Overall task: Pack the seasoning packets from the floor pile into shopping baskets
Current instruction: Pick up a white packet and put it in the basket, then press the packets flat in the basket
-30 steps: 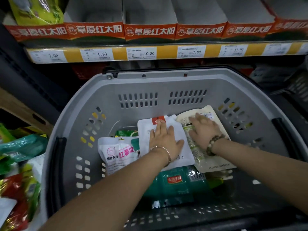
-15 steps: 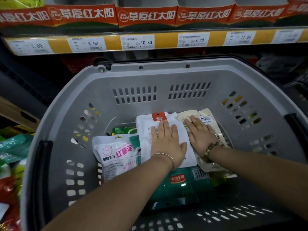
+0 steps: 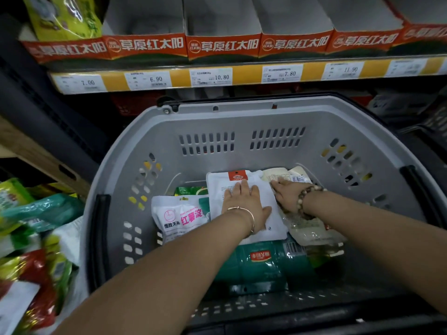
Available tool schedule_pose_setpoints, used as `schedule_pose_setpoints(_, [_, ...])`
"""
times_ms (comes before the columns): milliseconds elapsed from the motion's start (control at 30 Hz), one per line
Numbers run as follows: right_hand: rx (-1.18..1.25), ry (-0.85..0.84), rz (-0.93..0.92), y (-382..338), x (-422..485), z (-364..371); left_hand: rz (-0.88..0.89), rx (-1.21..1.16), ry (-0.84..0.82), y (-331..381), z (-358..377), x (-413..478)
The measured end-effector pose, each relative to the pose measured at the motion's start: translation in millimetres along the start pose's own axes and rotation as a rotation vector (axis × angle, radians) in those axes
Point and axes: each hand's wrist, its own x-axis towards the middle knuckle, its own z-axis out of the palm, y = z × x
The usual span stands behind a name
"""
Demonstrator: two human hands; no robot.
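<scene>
A grey shopping basket point(image 3: 242, 122) fills the middle of the view with several packets lying in it. My left hand point(image 3: 244, 204) lies flat with straight fingers on a white pouch with a red label point(image 3: 219, 189). Beside it, my right hand point(image 3: 289, 197) presses flat on a pale clear packet point(image 3: 312, 228). A white packet with pink lettering point(image 3: 179, 217) lies to the left. A green packet point(image 3: 261, 262) sits at the front, partly under the others. The floor pile of seasoning packets point(image 3: 29, 238) is at the left edge.
Behind the basket runs a shelf point(image 3: 242, 76) with yellow price tags and a row of red-fronted display boxes point(image 3: 222, 45). A wooden board point(image 3: 48, 163) leans at the left. Dark basket parts point(image 3: 430, 131) show at the right edge.
Both hands stay flat on the same two packets. The right hand has slid a little toward the far end of its packet. The camera view has tilted slightly.
</scene>
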Motion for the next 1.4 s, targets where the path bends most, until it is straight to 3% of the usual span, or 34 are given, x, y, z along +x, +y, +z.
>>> schedule_pose_setpoints(167, [-0.062, 0.141, -0.070, -22, -34, -33, 0.021, -0.108, 0.151, -14, -28, -29])
schedule_pose_setpoints(367, [0.038, 0.376, -0.171, -73, -90, -72, 0.019, -0.234, 0.326, -55, -73, -93])
schedule_pose_setpoints(533, [0.040, 0.568, -0.339, -146, -125, -100, -0.021, -0.278, 0.552, -112, -100, -170])
schedule_pose_setpoints(733, [0.060, 0.688, -0.599, -262, -160, -109, -0.206, -0.276, 0.720, -194, -94, -265])
schedule_pose_setpoints(1067, [0.011, 0.603, -0.745, -419, -176, -55, -0.488, -0.294, 0.665, -301, -9, -369])
schedule_pose_setpoints(1400, [-0.097, 0.312, -0.818, -512, -145, 80, -0.705, -0.311, 0.585, -352, 121, -410])
